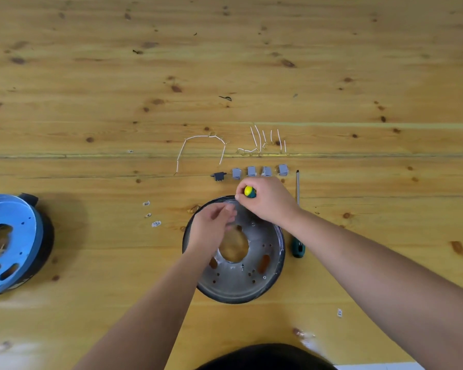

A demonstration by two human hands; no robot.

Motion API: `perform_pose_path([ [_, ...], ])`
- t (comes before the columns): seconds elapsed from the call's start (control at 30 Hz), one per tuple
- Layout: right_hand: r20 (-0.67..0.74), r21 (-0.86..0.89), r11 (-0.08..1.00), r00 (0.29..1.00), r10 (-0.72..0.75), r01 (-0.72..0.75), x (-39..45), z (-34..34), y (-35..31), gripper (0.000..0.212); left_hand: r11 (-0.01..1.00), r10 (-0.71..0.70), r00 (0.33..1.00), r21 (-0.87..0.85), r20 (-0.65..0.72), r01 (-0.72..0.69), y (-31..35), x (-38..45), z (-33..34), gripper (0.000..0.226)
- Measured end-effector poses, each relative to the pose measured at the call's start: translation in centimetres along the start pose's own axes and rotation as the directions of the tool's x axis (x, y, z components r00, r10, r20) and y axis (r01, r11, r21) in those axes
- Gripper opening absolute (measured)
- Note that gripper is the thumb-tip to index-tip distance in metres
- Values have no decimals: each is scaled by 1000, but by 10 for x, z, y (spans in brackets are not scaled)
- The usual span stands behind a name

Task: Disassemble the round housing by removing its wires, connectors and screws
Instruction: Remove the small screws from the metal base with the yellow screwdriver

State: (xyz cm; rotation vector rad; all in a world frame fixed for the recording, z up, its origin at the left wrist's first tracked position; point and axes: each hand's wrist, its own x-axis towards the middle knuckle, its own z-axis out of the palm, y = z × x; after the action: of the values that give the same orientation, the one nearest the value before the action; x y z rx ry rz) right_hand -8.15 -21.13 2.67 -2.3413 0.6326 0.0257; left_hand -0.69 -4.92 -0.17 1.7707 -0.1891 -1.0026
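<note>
The right grip (265, 200) is curled tightly round a screwdriver with a yellow-capped green handle (249, 191), held upright over the far rim of the round, dark-rimmed grey metal housing (254, 279), most likely so the tip can bear straight down on a screw there; the tip itself is hidden under the hand. The left grip (214, 222) hovers inside the housing with fingers loosely bent and blurred, holding nothing that can be made out, probably steadying the part or waiting to catch a loosened screw.

The housing lies open side up on the wooden surface (118, 76), directly before the person. Its bowl looks nearly stripped: only holes, slots and a small fitting or two show.

Removed parts are sorted beyond it, seemingly for tidy keeping: white wires (267, 141), four grey connectors (251, 171) and a black component (219, 176). A second screwdriver (297, 236) lies beside the housing, and a blue perforated disc (8, 236) sits well left.
</note>
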Motion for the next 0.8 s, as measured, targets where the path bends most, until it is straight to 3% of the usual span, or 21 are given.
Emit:
perform_pose_path([
  [0.07,-8,-25,999,1000,29,-30,20,-5,-2,13,903,207,976,369,73,-219,-14,1,-8,14],
  [0.13,6,-69,997,999,41,-40,44,-6,-7,14,648,365,890,613,271,-453,-32,7,-13,24],
  [0.2,40,-128,991,998,51,-46,70,-3,-12,12,408,365,816,711,448,-573,-47,14,-14,42],
  [0.23,63,-151,987,996,62,-52,82,0,-15,11,350,334,805,729,490,-588,-54,17,-14,53],
  [0.43,130,-266,961,986,107,-69,136,34,-25,15,284,244,827,778,507,-560,-76,27,-12,95],
  [0.8,228,-504,853,973,-21,137,155,80,-33,26,292,289,830,782,477,-551,-83,28,-8,102],
])
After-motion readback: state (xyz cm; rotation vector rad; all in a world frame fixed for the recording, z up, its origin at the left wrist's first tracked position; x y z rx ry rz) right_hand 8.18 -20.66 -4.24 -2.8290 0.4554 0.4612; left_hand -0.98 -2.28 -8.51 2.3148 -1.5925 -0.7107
